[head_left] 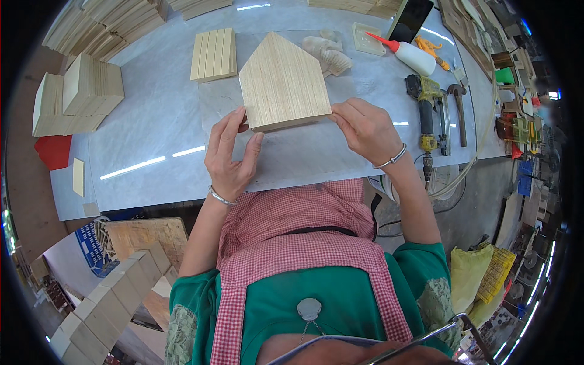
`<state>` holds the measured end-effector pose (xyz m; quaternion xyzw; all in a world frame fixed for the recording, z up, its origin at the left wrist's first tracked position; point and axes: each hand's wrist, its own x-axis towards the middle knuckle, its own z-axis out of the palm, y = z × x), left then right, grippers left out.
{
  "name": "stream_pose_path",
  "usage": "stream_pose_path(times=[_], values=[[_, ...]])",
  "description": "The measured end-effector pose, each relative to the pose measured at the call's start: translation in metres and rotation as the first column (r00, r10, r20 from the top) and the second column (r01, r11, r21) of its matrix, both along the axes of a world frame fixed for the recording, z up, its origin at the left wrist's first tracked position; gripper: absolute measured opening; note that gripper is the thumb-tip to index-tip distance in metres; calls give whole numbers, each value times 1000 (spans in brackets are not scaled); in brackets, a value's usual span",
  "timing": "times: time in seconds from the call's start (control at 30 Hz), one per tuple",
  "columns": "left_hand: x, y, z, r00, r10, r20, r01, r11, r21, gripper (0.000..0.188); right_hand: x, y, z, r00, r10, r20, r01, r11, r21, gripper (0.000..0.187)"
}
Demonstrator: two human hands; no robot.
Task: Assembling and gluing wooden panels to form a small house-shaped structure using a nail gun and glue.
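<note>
A pale wooden house-shaped piece (285, 82), with a pointed top and some thickness along its lower edge, lies in front of me on the grey-white table (146, 134). My left hand (230, 149) grips its lower left corner, fingers along the side and thumb at the bottom edge. At the lower right corner, my right hand (367, 129) pinches the piece between thumb and fingers. Close to its upper left is a small stack of grooved wooden slats (213, 53). Crumpled whitish cloth or gloves (327, 53) lie against its upper right side.
To the right are a white glue bottle (417, 59) with a red nozzle, a yellow-black air nail gun (427, 112) with its hose, and a hammer (458, 115). A phone (411, 23) leans at the back. Stacked wooden panels (91, 85) stand left; wooden blocks (115, 292) line the lower left.
</note>
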<state>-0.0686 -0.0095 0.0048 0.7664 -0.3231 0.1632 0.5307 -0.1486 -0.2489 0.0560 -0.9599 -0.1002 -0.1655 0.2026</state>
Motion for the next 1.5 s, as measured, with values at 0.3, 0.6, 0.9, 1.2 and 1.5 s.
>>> stream_pose_path(times=[0.3, 0.6, 0.9, 1.2, 1.5], values=[[7, 2, -4, 987, 29, 159, -45, 995, 94, 32, -1, 1, 0, 1000, 1, 3, -1, 999, -37, 10], [5, 2, -2, 990, 43, 135, -55, 994, 89, 25, 1, 0, 1, 1000, 21, 5, -20, 999, -50, 13], [6, 3, -2, 990, 30, 140, -43, 995, 90, 30, 2, 4, 8, 1000, 22, -6, -22, 994, -105, 6], [4, 1, 1, 990, 22, 138, -35, 995, 98, 30, 1, 1, 7, 999, 3, -32, -5, 998, -66, 6], [8, 1, -3, 980, 17, 198, -40, 993, 113, 24, 2, 0, -2, 1000, 5, 15, -4, 999, -34, 4]])
